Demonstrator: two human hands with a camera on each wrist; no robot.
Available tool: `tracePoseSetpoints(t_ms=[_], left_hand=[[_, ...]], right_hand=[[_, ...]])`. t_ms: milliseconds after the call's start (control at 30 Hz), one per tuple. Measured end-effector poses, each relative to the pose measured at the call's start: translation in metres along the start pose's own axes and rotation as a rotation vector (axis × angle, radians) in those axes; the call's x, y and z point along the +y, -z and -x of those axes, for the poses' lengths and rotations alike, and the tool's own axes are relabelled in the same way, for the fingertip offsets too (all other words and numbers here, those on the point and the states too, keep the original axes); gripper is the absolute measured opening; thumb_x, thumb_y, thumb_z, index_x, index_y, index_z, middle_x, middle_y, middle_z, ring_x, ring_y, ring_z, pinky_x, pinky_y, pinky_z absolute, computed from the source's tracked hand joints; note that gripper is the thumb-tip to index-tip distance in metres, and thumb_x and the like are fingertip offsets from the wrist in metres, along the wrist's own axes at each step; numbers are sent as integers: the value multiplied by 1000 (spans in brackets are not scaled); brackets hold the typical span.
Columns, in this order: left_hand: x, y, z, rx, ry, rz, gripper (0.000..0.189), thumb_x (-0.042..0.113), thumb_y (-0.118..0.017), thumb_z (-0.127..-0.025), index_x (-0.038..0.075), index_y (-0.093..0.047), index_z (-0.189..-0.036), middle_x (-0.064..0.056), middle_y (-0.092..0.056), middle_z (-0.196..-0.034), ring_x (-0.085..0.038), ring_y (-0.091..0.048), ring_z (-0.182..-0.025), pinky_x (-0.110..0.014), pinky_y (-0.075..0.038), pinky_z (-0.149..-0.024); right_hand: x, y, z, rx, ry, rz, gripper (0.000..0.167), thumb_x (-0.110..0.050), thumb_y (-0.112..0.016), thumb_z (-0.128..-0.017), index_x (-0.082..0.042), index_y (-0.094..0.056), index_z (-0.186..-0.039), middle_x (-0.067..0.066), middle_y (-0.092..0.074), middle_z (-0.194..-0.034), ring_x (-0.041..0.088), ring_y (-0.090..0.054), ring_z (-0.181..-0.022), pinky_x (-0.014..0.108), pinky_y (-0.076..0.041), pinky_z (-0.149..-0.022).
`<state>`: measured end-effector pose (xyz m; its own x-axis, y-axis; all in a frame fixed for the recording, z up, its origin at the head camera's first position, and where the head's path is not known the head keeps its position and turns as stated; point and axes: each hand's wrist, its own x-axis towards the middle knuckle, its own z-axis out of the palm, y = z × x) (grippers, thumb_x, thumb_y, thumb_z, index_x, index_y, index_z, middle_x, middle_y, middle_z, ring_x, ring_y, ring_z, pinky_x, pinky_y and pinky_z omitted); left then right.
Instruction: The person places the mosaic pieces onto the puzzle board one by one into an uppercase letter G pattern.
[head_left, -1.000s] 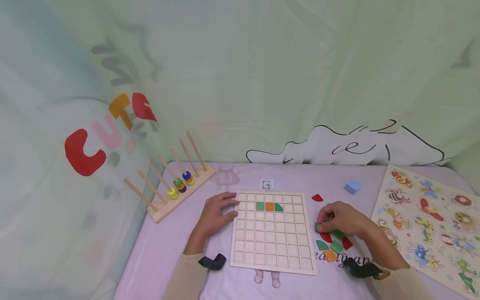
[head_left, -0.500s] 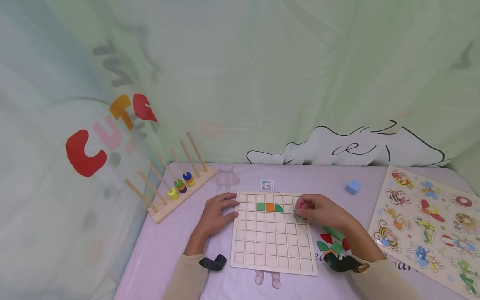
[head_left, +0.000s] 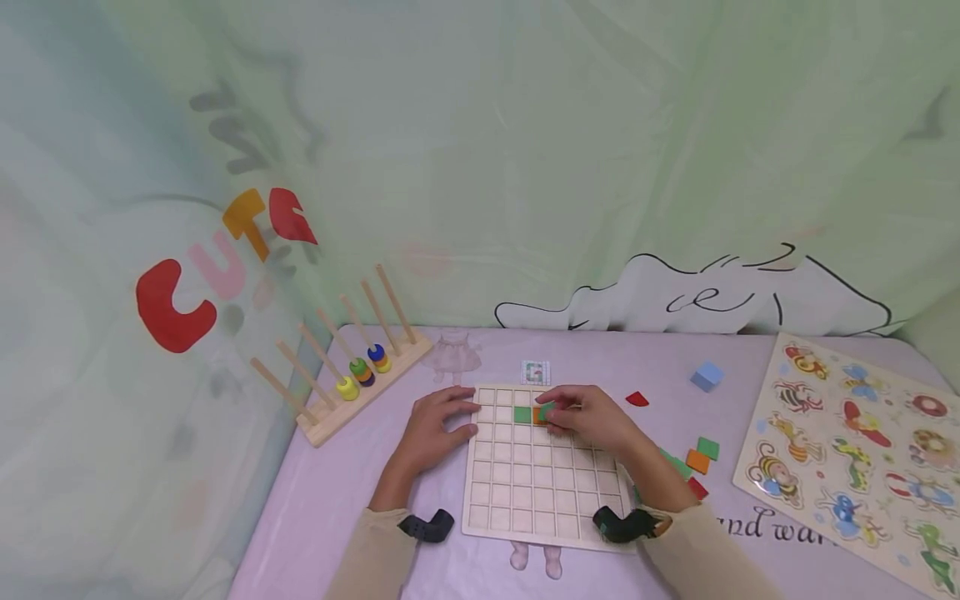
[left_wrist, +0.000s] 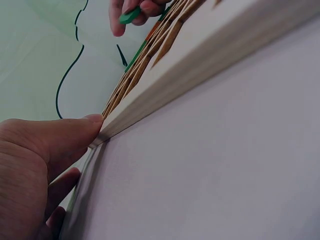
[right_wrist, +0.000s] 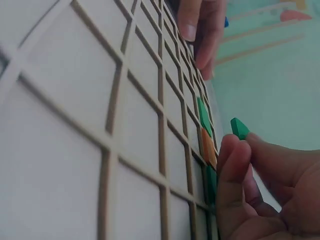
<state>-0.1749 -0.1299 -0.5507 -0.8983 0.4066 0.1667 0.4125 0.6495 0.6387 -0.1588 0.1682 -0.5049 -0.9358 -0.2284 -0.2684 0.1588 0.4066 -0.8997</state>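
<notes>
My right hand (head_left: 592,421) pinches a small green tile (right_wrist: 239,128) between thumb and fingers, just above the far rows of a wooden grid board (head_left: 551,500). Under and beside it, a green square (head_left: 522,414) and an orange square (head_left: 538,416) sit in neighbouring cells. A green quarter-round tile (right_wrist: 211,185) lies in the cell after the orange one; the hand hides it in the head view. At the board's left edge rests my left hand (head_left: 435,429), its thumb (left_wrist: 85,127) touching the rim and its fingers extended.
Loose tiles lie right of the board, including a green square (head_left: 708,448), an orange square (head_left: 697,462) and a red quarter-round (head_left: 637,399). A pattern card (head_left: 536,372) and a blue block (head_left: 707,377) lie behind. A peg rack (head_left: 367,387) stands left, an insect puzzle (head_left: 817,450) right.
From the loose tiles on the right, my right hand has carried a green tile leftward across the board to the orange square. My left hand stays at the board's left edge.
</notes>
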Motion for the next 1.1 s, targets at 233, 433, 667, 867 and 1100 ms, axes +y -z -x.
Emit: tracePoseSetpoints(t_ms=[233,433,667,867,1100], left_hand=[[1,2,0,-11,-6,6,32,27,-77,-90,19,-75,-121,2,-61,-145,-24,-49,-143,-54,-30,-118],[2,4,0,-12,-17,5,32,27,-76,-91,19,-75,-121,2,-61,-145,-24,-49,-142,-54,-31,-118],[1,3,-1,-21,-16,11,33,27,-76,-91,18,-75,-122,0,-61,-146,-25,-49,-143,-56,-30,-118],[-1,1,-1,-19,-15,-10,33,28,-76,-91,19,-75,-122,2,-61,-146,-23,-49,-143,-54,-31,-118],[-2,0,0,-8,-15,-7,32,27,-77,-90,20,-75,-122,3,-61,-145,-23,-49,-142,-56,-31,-118]], right_hand=[[-10,-24,-13,67,6,-83,21,-13,-78,-89,-3,-68,-104,5,-70,-79,18,-66,-68,25,-55,-63],[-21,-41,-22,104,-17,-116,17,-17,-79,-89,-7,-72,-100,5,-70,-78,17,-62,-66,24,-50,-57],[-25,-47,-25,168,-135,-128,14,-19,-82,-86,-11,-77,-96,4,-69,-77,15,-60,-64,24,-48,-57],[-24,-50,-24,195,-188,-144,16,-19,-85,-82,-11,-79,-95,1,-70,-80,11,-59,-59,22,-48,-57],[-26,-54,-25,224,-208,-125,14,-19,-86,-82,-12,-79,-93,1,-67,-73,11,-58,-56,22,-44,-54]])
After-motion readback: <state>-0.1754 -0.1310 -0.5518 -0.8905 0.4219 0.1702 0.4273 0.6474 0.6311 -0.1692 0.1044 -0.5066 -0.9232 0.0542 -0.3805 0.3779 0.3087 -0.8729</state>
